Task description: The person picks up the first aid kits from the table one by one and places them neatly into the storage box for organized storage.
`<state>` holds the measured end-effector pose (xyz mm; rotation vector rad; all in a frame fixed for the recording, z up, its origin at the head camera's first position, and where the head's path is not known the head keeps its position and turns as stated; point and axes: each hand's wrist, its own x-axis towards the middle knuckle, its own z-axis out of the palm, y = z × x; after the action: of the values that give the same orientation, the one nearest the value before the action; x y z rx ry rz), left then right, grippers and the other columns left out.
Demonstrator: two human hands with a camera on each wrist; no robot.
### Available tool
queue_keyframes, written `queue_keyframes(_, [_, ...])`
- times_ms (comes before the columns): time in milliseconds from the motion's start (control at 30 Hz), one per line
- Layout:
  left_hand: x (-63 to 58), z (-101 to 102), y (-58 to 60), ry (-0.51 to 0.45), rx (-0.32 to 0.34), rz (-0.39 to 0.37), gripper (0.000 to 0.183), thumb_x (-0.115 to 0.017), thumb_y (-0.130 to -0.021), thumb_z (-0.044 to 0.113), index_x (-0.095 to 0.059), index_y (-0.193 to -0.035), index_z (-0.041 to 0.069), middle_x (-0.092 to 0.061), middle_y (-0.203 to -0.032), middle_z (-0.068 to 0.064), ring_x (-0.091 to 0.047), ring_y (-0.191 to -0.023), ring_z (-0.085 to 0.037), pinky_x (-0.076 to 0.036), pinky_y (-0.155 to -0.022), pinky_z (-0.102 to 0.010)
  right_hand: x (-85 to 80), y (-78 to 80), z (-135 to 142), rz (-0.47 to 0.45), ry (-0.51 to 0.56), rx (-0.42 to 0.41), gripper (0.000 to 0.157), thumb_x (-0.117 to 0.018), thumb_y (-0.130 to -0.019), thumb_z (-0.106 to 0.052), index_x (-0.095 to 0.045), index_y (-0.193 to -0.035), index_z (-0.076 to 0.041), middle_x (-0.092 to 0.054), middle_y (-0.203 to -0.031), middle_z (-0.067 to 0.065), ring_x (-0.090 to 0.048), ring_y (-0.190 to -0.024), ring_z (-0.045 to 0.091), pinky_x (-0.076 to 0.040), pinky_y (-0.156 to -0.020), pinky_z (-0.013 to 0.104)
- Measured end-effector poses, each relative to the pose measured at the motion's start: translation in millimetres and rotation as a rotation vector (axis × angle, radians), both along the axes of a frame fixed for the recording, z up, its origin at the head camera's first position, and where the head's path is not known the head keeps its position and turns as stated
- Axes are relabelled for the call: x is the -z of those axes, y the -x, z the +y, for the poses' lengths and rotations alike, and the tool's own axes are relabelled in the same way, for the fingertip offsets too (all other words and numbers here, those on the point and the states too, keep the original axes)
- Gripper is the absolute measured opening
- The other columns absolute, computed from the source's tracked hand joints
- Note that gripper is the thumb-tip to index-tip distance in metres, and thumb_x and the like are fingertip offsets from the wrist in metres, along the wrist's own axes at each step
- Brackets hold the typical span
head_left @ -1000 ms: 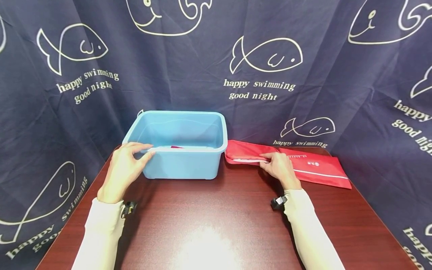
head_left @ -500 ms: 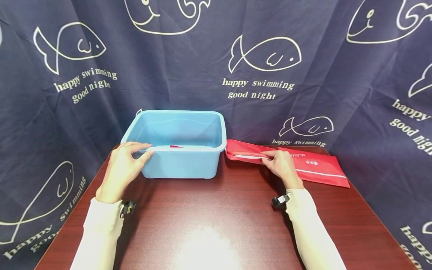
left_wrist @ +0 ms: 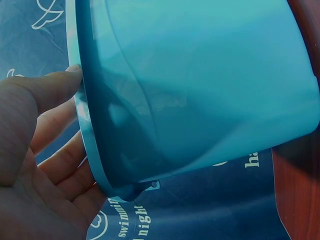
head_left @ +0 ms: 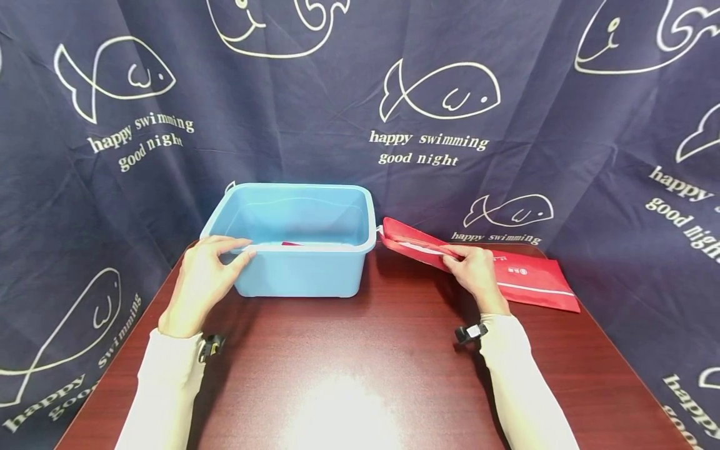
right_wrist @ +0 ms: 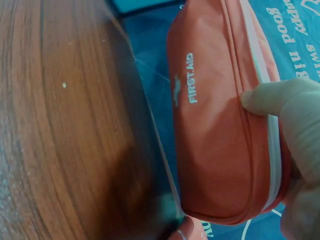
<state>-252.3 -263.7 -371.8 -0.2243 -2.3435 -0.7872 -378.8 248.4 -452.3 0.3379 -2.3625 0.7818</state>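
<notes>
A light blue plastic bin (head_left: pixel 298 275) stands on the table at the back left. My left hand (head_left: pixel 205 278) grips its front rim near the left corner. In the left wrist view the thumb lies on the rim's outer side, with the other fingers behind it. My right hand (head_left: pixel 475 275) holds a red zippered first-aid pouch (right_wrist: pixel 215 125) by one end, thumb on the side near the white zipper. White "FIRST AID" lettering shows on it in the right wrist view. The pouch is tilted, its left end raised beside the bin's right side.
A flat red bag (head_left: pixel 534 275) with a white stripe lies on the table's right side, partly behind my right hand. Something dark red (head_left: pixel 290 244) shows inside the bin. A navy fish-print curtain (head_left: pixel 315 125) hangs behind the brown wooden table (head_left: pixel 360 337).
The first-aid pouch's left end has risen off the table, apart from the flat red bag, as my right hand moved slightly right. My left hand stays on the bin rim.
</notes>
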Motion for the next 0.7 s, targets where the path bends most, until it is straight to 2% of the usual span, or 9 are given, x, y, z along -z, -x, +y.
queue_keyframes(100, [0.1,-1,0.1,-0.002,0.000,-0.006,0.025,-0.082,-0.090,0.025,-0.081,-0.111,0.010,-0.077,-0.108,-0.011,-0.069,-0.110,-0.032,-0.050,-0.095,-0.049,-4.6,-2.2,0,0.007,0.037,0.032,0.021,-0.078,-0.082,-0.016,-0.085,-0.101,-0.020,-0.078,-0.076,0.003,-0.052,-0.057,0.024,-0.042,-0.056,0.036])
queue_keyframes(300, [0.7,-2,0.5,0.000,0.001,-0.007,0.026,-0.082,-0.090,0.026,-0.081,-0.111,0.010,-0.077,-0.108,-0.012,-0.069,-0.110,-0.033,-0.050,-0.095,-0.049,-19.3,-8.5,0,0.041,0.084,0.091,0.023,-0.077,-0.082,-0.015,-0.085,-0.103,-0.018,-0.079,-0.089,0.009,-0.068,-0.071,0.034,-0.050,-0.065,0.047])
queue_keyframes(533, [-0.3,-2,-0.4,-0.002,0.000,-0.008,0.025,-0.081,-0.090,0.026,-0.082,-0.111,0.011,-0.077,-0.108,-0.011,-0.069,-0.109,-0.032,-0.051,-0.094,-0.049,-44.5,-20.8,-2,0.111,0.111,0.109,0.022,-0.074,-0.083,-0.013,-0.085,-0.102,-0.015,-0.077,-0.079,0.010,-0.058,-0.064,0.034,-0.041,-0.061,0.036])
queue_keyframes(700, [-0.3,-2,-0.3,-0.005,0.004,-0.011,0.025,-0.081,-0.090,0.025,-0.081,-0.111,0.011,-0.077,-0.108,-0.011,-0.069,-0.109,-0.032,-0.050,-0.094,-0.049,-62.2,-32.7,-7,0.159,0.148,0.106,0.023,-0.073,-0.084,-0.012,-0.084,-0.103,-0.015,-0.077,-0.080,0.011,-0.058,-0.066,0.034,-0.040,-0.063,0.030])
